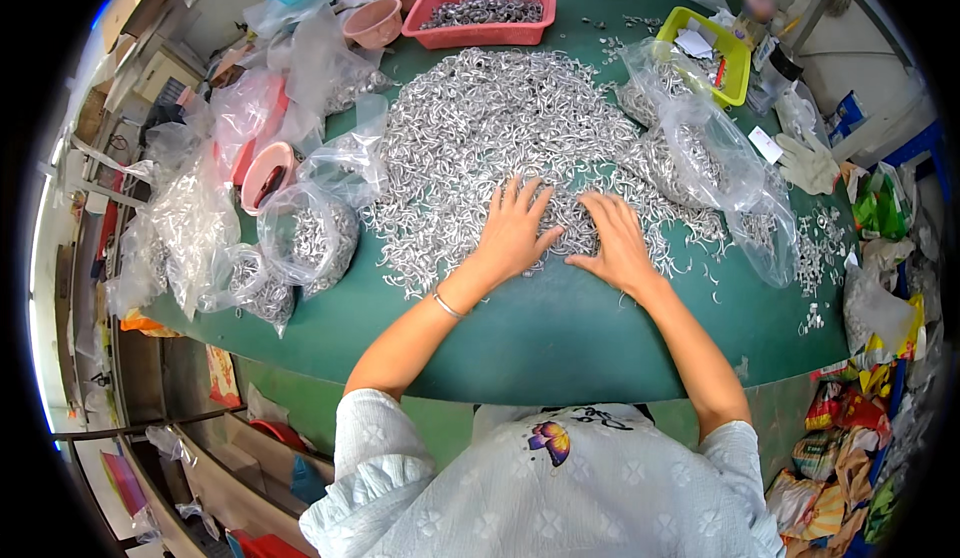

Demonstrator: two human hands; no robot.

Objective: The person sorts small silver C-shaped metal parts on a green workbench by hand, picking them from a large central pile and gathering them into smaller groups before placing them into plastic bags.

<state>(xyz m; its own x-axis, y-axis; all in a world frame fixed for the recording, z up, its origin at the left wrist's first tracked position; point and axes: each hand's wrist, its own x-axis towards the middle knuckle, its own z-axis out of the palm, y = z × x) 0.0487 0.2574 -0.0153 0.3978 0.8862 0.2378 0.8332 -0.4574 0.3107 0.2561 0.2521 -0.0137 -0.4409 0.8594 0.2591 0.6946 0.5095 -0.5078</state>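
A broad pile of small, curved, silver metal pieces (480, 108) covers the middle of the green table (560, 343). At the pile's near edge, my left hand (514, 228) lies palm down on the pieces with its fingers spread. Just to its right, my right hand (615, 241) rests on the same pile, fingers stretched forward and thumb turned inward. A small gap separates the two thumbs, with metal pieces between the hands. Neither hand is closed around anything; what lies under the palms is hidden.
Clear plastic bags (310, 238) of metal pieces stand left of the pile, beside a pink bowl (268, 176). Another filled bag (690, 158) leans at the right. Beyond the pile are a red tray (412, 24) and a yellow-green basket (741, 63). A white glove (808, 165) lies far right.
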